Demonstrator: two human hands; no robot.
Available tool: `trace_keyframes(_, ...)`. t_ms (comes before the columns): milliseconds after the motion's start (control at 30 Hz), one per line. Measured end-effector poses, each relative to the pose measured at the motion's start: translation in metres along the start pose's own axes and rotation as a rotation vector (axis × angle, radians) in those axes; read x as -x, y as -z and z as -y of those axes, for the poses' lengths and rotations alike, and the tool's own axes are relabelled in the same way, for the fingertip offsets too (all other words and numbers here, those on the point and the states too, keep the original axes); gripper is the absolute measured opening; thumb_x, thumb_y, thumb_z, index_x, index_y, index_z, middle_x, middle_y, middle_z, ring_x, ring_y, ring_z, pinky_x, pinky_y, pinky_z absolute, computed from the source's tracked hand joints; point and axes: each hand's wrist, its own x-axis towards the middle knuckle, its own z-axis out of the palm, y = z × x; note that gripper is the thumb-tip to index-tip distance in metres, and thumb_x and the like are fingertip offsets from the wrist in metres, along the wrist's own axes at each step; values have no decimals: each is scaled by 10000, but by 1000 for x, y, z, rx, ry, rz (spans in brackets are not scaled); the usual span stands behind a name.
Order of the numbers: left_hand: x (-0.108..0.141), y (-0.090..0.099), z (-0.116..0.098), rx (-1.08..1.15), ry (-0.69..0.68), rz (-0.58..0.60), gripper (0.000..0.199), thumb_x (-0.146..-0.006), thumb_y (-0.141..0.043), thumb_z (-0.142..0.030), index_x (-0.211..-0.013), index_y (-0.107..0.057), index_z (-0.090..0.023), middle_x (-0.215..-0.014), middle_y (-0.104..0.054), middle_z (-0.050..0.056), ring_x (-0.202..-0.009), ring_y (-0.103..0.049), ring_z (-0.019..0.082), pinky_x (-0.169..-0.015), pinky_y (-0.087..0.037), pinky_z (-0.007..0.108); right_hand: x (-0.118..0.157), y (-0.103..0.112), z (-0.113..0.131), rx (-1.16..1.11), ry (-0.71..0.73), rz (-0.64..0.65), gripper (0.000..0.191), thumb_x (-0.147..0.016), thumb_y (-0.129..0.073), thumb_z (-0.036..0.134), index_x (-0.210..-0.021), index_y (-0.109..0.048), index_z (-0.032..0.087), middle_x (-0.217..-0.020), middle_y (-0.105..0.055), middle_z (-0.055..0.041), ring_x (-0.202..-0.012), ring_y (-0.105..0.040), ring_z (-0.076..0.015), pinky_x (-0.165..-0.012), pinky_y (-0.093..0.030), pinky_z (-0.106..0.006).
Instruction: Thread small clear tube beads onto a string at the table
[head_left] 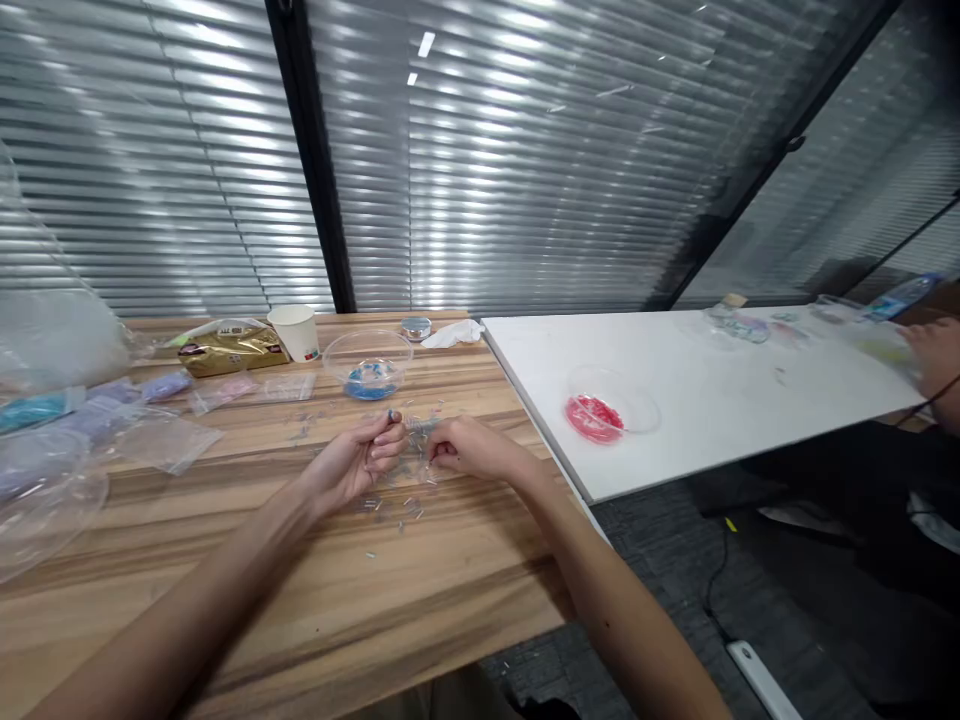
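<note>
Above the wooden table (330, 590), my left hand (367, 455) is closed, with a small dark bluish piece (391, 414) pinched at its thumb and fingertip. Its exact kind is too small to make out. My right hand (472, 448) is beside it with fingers bent in a pinch at the tabletop; whatever they hold is hidden. Short, clear tube-like pieces (412, 506) lie scattered between and in front of both hands. Just behind them stands a clear round dish (336, 366) with blue bits (371, 382) in it.
Plastic bags (161, 440), a gold packet (232, 350) and a paper cup (295, 332) stand on the left. A small round container (415, 327) and tissue (454, 333) lie behind. On the white table (517, 365) is a dish with red bits (594, 418). Another person's hand (937, 350) shows far right.
</note>
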Motion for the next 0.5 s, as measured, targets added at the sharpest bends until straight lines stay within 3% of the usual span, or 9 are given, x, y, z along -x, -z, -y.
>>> trace_keyframes(267, -5, 3, 3, -18, -7, -90, 395, -996, -263, -292, -745, -510, -113, -562, -330, -50, -412, -362, 40, -333, -275, 115, 0, -3, 2, 8, 4, -5, 155, -818, -542, 65, -857, -677, 128, -804, -669, -48, -718, -551, -122, -646, -333, -203)
trace_keyframes(500, -6, 2, 6, -90, 27, -122, 304, -968, -370, -189, -683, -464, -139, -561, -322, -59, -406, -337, 34, -331, -267, 109, 1, -2, 1, 3, -9, -58, 154, -804, -539, 51, -841, -673, 118, -807, -660, -59, -734, -556, -133, -658, -350, -205)
